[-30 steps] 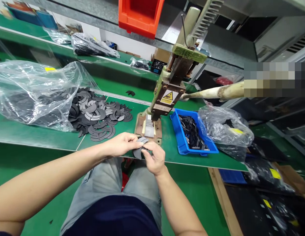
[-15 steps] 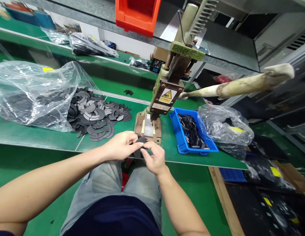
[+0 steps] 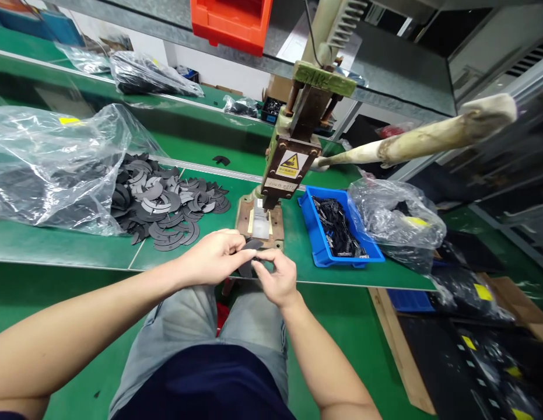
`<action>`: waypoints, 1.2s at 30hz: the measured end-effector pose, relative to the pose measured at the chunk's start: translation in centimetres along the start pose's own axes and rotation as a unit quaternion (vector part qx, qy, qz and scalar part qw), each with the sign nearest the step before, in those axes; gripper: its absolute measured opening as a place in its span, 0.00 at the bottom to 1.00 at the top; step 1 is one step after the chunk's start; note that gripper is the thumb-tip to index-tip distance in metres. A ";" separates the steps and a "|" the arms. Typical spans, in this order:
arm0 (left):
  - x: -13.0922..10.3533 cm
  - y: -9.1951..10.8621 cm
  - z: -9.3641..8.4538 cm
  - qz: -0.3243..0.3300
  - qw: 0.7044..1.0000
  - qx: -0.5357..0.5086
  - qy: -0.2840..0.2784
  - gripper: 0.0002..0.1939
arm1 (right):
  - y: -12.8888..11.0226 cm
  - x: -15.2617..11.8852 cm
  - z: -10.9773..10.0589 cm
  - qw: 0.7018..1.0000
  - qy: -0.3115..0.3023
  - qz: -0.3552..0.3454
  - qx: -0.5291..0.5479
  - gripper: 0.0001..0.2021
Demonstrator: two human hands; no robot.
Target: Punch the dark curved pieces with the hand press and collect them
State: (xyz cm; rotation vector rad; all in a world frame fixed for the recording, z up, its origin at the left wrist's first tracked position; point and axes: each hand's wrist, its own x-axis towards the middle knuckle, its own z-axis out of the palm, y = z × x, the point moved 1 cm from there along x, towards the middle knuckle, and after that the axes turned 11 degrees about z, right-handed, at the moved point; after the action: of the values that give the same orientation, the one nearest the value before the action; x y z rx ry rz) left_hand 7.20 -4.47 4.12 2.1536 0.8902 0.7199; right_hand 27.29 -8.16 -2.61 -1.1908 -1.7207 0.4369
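Note:
My left hand is closed on a flat, dark grey curved piece, thumb on top, just above the bench's front edge. Against the piece's right side, my right hand pinches a small black part, mostly hidden by the fingertips. Both hands meet in front of the hand press, whose metal base carries a pale plate under the ram. Left of the press lies a heap of similar curved pieces, partly spilling from a clear plastic bag. A blue bin on the right holds many small black parts.
The press's long lever sticks out to the right. A bagged bundle leans beside the blue bin. An orange bin hangs over the bench from the shelf. One loose curved piece lies behind the ledge.
The view has shifted slightly, so the bench and press sit a little further left and higher. Both hands stay together at the curved piece, with only slight finger movement.

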 end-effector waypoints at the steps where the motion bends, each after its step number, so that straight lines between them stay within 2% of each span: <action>1: 0.0 0.0 0.0 0.000 1.000 0.001 -0.005 0.25 | 0.0 0.0 -0.1 1.000 -0.001 0.001 -0.002 0.05; 6: 0.1 -0.1 0.3 -0.018 0.999 0.019 -0.022 0.23 | -0.2 0.1 -0.4 0.999 -0.037 -0.020 -0.014 0.04; 8: 0.4 -0.3 0.2 -0.050 0.998 0.017 -0.038 0.23 | -0.2 0.1 -0.3 0.998 -0.049 -0.028 -0.012 0.05; 12: 1.0 -0.7 -0.3 -0.101 0.989 -0.071 -0.086 0.24 | -0.3 0.0 0.0 0.999 -0.044 -0.028 0.013 0.05; 14: 1.0 -0.8 -0.5 -0.082 0.988 -0.114 -0.060 0.23 | -0.2 0.0 0.0 0.999 -0.021 -0.017 0.032 0.05; 16: 0.8 -0.9 -0.4 -0.070 0.985 -0.155 0.010 0.20 | -0.1 -0.1 -0.1 0.999 0.002 -0.005 0.054 0.07; 18: 0.4 -1.1 0.1 -0.084 0.970 -0.223 0.054 0.22 | 0.1 -0.3 -0.2 0.997 0.012 0.006 0.076 0.08; 19: 0.1 -1.3 0.4 -0.095 0.958 -0.267 0.049 0.24 | 0.2 -0.4 -0.3 0.996 0.012 0.013 0.086 0.08; 21: -0.3 -1.7 1.2 -0.109 0.932 -0.345 0.005 0.25 | 0.4 -0.7 -0.3 0.994 0.010 0.032 0.107 0.07; 23: -0.7 -2.1 1.8 -0.114 0.917 -0.380 -0.021 0.24 | 0.6 -1.1 -0.3 0.990 0.008 0.058 0.127 0.06; 28: -1.1 -3.2 2.6 -0.126 0.916 -0.380 0.012 0.23 | 0.9 -1.5 0.0 0.976 -0.009 0.141 0.169 0.07; 32: -1.4 -3.2 3.0 -0.136 0.915 -0.378 0.027 0.24 | 0.7 -1.5 0.1 0.963 -0.045 0.193 0.185 0.10; 36: -1.4 -3.7 2.9 -0.125 0.927 -0.353 0.020 0.25 | 0.7 -1.0 -1.0 0.955 -0.070 0.231 0.175 0.11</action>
State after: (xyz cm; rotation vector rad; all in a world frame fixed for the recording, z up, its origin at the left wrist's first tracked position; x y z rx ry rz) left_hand 6.94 -4.70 -0.74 1.3659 0.7543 0.8005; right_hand 28.56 -8.92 -3.11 -1.3138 -1.3903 1.0848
